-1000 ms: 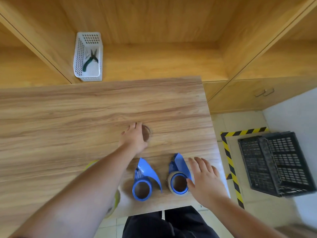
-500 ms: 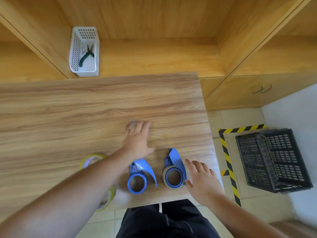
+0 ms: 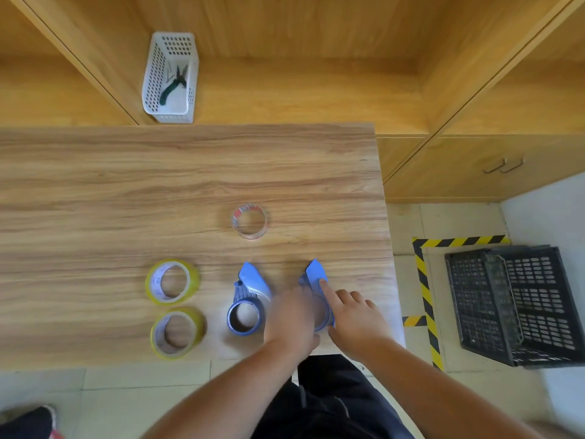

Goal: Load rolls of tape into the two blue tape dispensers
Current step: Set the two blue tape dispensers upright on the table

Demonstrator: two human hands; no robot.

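Observation:
Two blue tape dispensers lie near the table's front edge. The left dispenser (image 3: 246,312) holds an empty cardboard core and nothing touches it. My right hand (image 3: 353,316) grips the right dispenser (image 3: 315,275), index finger stretched along its blue flap. My left hand (image 3: 289,323), blurred by motion, covers that dispenser's ring from the left; its grip is unclear. A clear tape roll (image 3: 250,220) lies flat and free farther back. Two yellow tape rolls (image 3: 172,282) (image 3: 177,332) lie flat at the left.
The wooden table (image 3: 126,198) ends just right of the dispensers. A white basket (image 3: 171,77) with pliers stands on the shelf behind. On the floor at the right are a black crate (image 3: 516,305) and yellow-black tape (image 3: 425,296).
My left hand has left the clear roll and drawn back onto the right dispenser. My right hand has closed in on that dispenser. My left arm no longer hides the yellow rolls.

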